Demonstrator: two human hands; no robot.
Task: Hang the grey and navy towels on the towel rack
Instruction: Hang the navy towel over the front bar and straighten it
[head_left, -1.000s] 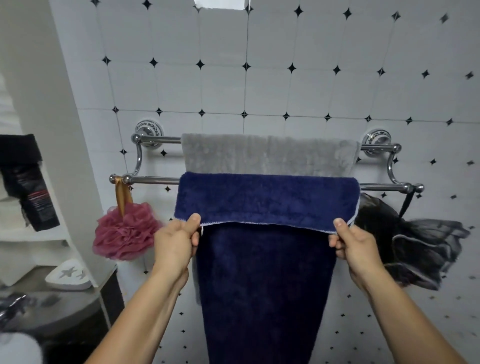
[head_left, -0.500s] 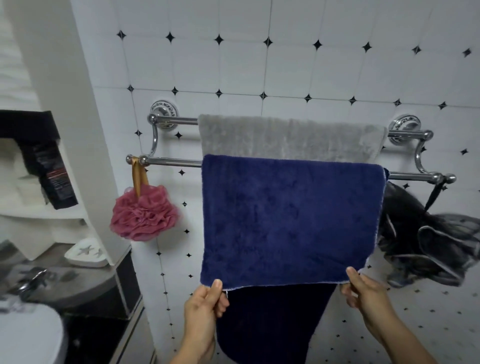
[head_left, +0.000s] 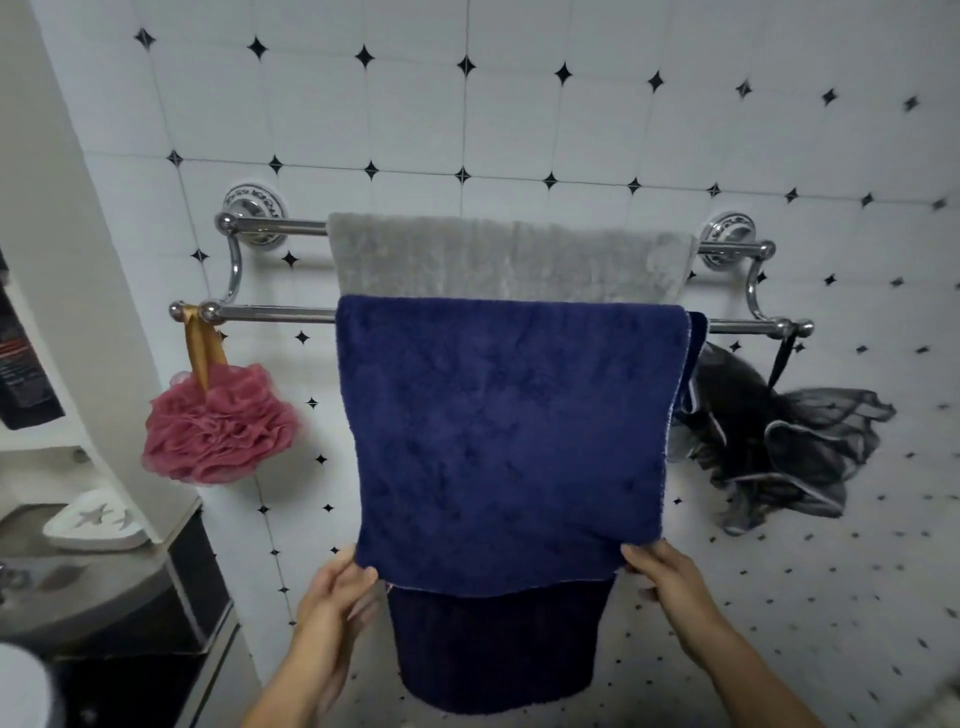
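Observation:
A chrome double towel rack (head_left: 270, 313) is fixed to the tiled wall. The grey towel (head_left: 509, 260) hangs over its back bar. Over the front bar drapes the navy towel (head_left: 509, 431), its front flap reaching well down and a longer dark layer hanging behind it. My left hand (head_left: 337, 592) pinches the flap's lower left corner. At the lower right corner, my right hand (head_left: 660, 571) pinches the same hem. Both hands hold the flap slightly away from the wall.
A pink bath pouf (head_left: 218, 421) hangs by a gold ribbon from the front bar's left end. Black mesh fabric (head_left: 779, 441) hangs from the right end. A white soap dish (head_left: 93, 525) sits on a dark counter at left, beside a white pillar.
The navy towel's front flap has come down from near the bar to well below it, with both my hands moving down along with its lower corners. The camera view has shifted closer.

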